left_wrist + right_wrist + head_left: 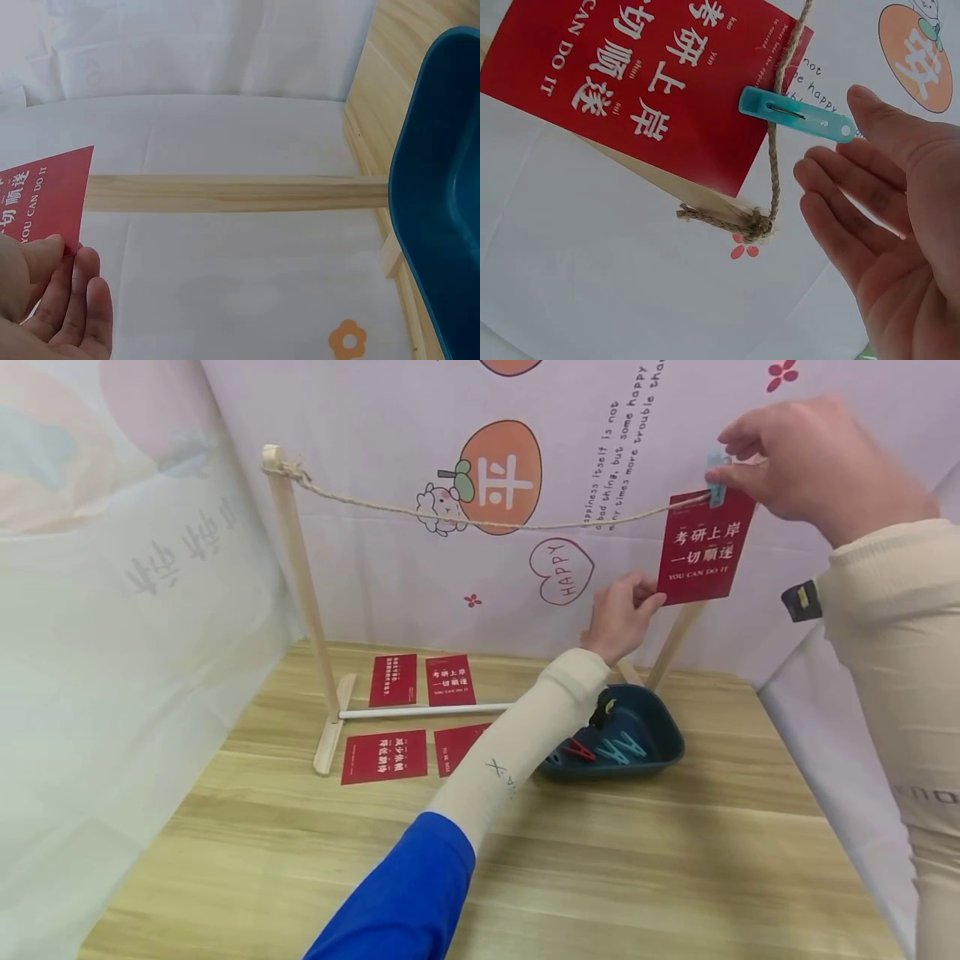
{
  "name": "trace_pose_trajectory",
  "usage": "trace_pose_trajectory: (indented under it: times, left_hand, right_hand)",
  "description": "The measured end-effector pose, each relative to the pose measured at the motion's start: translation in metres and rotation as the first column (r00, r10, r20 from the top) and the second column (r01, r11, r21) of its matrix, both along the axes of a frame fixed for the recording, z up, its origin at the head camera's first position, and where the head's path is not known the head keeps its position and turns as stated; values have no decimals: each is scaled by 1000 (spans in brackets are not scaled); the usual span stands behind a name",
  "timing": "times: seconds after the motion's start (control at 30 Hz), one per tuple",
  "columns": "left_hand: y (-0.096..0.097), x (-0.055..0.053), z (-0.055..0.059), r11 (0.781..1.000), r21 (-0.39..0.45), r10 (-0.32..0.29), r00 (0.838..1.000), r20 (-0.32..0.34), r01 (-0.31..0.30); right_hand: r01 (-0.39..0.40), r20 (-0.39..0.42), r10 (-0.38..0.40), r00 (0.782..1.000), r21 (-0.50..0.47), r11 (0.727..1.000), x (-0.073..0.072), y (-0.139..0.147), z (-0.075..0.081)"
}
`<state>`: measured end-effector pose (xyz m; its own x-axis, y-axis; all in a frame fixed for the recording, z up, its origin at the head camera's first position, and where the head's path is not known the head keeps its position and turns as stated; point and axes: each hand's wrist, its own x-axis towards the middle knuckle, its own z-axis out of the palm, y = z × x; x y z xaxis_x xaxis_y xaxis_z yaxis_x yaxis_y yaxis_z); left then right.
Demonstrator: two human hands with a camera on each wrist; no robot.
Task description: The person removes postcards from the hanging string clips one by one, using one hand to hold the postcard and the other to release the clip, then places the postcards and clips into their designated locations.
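Note:
A red card (707, 547) with white lettering hangs at the right end of a twine line (480, 524). A light blue clothespin (795, 116) clips its top edge to the twine. My left hand (621, 617) pinches the card's lower left corner between thumb and fingers, as the left wrist view shows at the card's edge (52, 202). Around the clothespin's outer end, my right hand (900, 195) has its thumb and fingers spread apart. In the right wrist view a gap shows between the fingers and the clothespin.
A wooden frame post (300, 577) holds the twine's left end. Several red cards, one of them a card (385, 756) at front left, lie around a white rod (427, 711) on the wooden table (300, 860). A dark blue basin (667, 752) holds several clothespins (621, 748).

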<state>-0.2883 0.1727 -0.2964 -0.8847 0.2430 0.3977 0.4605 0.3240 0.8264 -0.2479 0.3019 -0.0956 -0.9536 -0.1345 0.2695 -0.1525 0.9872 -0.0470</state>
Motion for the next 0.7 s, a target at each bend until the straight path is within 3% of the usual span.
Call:
trace_pose_trajectory:
  times: [0.3, 0.7]
  left_hand:
    - [-3, -1, 1, 1000, 3, -9, 1000, -20, 10]
    - [-5, -2, 1, 1000, -4, -8, 1000, -16, 8]
  right_hand:
    - [11, 100, -14, 995, 36, 999, -11, -2, 8]
    - [-14, 85, 12, 996, 27, 1000, -13, -3, 6]
